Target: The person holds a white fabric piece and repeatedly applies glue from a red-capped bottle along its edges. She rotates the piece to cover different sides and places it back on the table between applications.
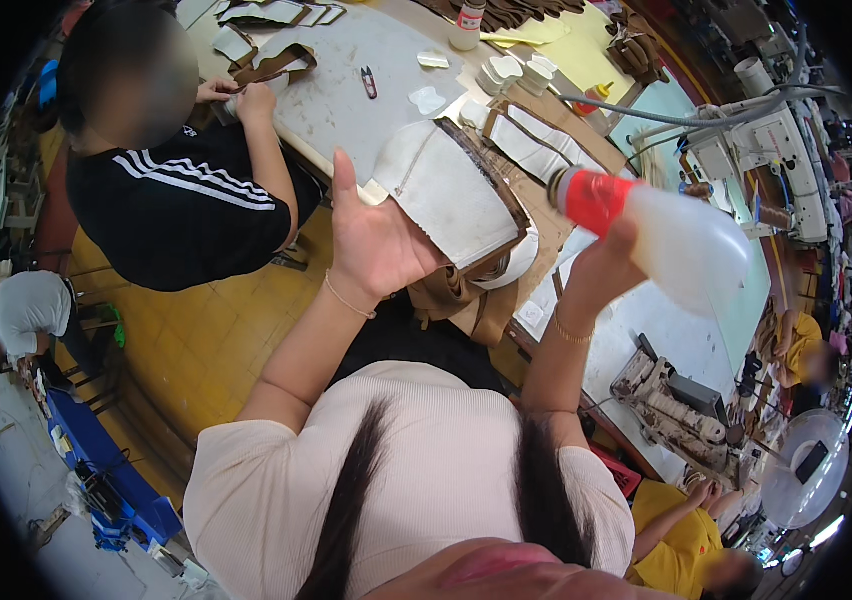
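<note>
My left hand [376, 245] is palm up at the table's near edge, thumb stretched away from the other fingers. Those fingers run beneath a white fabric panel [451, 200] with a dark brown edge, and it rests on them; their tips are hidden. A translucent plastic bottle [691, 245] with a red band is in my right hand [606, 270], raised over the table. It lies tilted on its side, its dark-ringed neck pointing left toward the panel. Brown and white strips [491, 285] hang at the table edge below the panel.
A co-worker in a black shirt [186, 200] handles pieces at the left of the table [336, 100]. Small snips [369, 83], another bottle [467, 25], white stacked pieces [499, 75] and a red squeeze bottle [592, 98] lie beyond. Sewing machines [761, 150] stand at right.
</note>
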### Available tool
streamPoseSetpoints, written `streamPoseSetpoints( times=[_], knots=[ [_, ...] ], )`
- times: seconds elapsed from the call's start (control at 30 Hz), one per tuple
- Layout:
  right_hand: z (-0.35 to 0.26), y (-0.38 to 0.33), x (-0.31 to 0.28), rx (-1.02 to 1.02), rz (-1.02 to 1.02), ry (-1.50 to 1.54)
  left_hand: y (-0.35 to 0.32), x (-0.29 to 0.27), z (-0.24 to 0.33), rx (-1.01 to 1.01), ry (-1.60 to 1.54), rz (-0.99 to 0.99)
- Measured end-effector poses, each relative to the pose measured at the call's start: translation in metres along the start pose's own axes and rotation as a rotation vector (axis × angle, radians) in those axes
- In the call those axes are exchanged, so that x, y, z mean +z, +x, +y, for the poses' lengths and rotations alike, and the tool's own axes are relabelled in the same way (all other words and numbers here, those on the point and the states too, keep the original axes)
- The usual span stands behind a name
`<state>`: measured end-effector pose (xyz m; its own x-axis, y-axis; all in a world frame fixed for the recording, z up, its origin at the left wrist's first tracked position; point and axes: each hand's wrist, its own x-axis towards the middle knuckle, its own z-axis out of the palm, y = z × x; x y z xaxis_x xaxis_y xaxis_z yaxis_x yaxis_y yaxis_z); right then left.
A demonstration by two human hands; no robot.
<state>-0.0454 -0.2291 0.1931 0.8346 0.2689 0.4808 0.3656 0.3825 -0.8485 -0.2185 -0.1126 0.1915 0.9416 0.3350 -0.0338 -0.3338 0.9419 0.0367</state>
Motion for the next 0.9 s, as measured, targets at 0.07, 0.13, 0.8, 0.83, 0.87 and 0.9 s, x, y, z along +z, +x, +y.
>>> streamPoseSetpoints(
  times=[0.07,0.13,0.8,0.83,0.87,0.9],
  knots=[
    [-0.016,-0.013,0.010,-0.070,-0.214,0.188,0.002,0.001,-0.003,-0.001,0.000,0.016],
    [-0.011,-0.023,0.008,-0.122,-0.374,0.060,0.003,0.002,-0.006,-0.007,-0.001,0.018],
    [0.002,0.008,0.001,-0.124,-0.242,-0.442,-0.001,-0.016,-0.010,-0.041,0.428,0.091],
    [0.002,0.014,0.000,0.140,-0.088,-0.325,0.000,-0.016,-0.009,-0.038,0.430,0.065],
    [0.004,0.016,-0.005,0.135,-0.039,-0.250,0.001,-0.016,-0.008,-0.018,0.467,0.080],
    [-0.004,0.011,0.000,0.136,-0.062,-0.091,0.001,-0.017,-0.011,-0.009,0.503,0.100]
  ],
)
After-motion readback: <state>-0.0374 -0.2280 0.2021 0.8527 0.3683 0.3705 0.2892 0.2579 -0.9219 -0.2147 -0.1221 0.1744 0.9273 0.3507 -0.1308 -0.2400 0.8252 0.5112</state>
